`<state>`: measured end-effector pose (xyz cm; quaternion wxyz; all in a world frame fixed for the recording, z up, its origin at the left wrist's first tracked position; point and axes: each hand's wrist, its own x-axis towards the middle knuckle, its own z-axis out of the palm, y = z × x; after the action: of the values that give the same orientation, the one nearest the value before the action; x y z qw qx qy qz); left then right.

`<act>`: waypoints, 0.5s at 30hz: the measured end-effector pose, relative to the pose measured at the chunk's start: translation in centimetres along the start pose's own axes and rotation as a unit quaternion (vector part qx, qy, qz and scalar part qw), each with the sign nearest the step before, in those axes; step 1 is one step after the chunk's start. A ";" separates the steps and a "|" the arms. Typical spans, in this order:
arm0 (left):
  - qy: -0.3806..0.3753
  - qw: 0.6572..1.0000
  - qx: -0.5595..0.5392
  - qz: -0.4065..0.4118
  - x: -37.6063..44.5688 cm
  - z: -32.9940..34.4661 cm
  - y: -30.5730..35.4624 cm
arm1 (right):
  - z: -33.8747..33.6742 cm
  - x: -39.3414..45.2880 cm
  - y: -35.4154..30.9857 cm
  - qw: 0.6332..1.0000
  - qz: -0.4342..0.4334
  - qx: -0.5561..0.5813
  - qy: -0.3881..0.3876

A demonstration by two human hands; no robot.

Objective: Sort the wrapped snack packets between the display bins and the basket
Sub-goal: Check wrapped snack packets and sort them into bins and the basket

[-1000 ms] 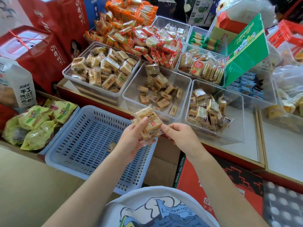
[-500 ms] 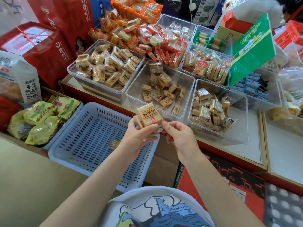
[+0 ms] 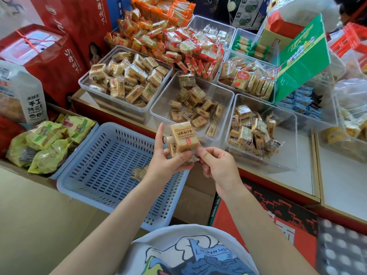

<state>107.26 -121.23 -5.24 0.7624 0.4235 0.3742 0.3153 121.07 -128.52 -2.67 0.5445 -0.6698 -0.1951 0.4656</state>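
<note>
Tan wrapped packets [image 3: 183, 140] stacked in left hand [image 3: 168, 161], thumb clamped over them, index finger straight, above blue basket [image 3: 111, 171]; right hand [image 3: 216, 167] pinches top wrapper corner — mid-sort, next likely peel one off and drop it in matching clear bin [image 3: 158, 108].

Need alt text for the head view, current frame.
A person's left hand holds a few wrapped snack packets above a blue slotted basket while the right hand pinches the wrapper's edge. Behind them, clear display bins hold similar packets; one packet lies in the basket.
</note>
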 end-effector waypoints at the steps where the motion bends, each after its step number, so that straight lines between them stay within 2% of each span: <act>1: -0.002 1.000 -0.002 0.004 -0.1 0.2 -0.1 | -0.1 0.0 0.0 1.000 0.001 -0.001 0.001; 8: -0.057 0.998 -0.002 -0.021 -0.2 0.7 0.1 | -1.0 -0.3 -0.1 1.000 -0.010 0.011 0.011; 15: 0.012 0.998 0.047 -0.049 -0.1 0.6 -0.7 | -2.0 0.0 -0.5 0.997 -0.078 0.015 -0.002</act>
<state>107.82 -121.86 -5.64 0.7519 0.4359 0.4178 0.2645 122.91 -129.42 -2.23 0.5886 -0.6433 -0.2413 0.4260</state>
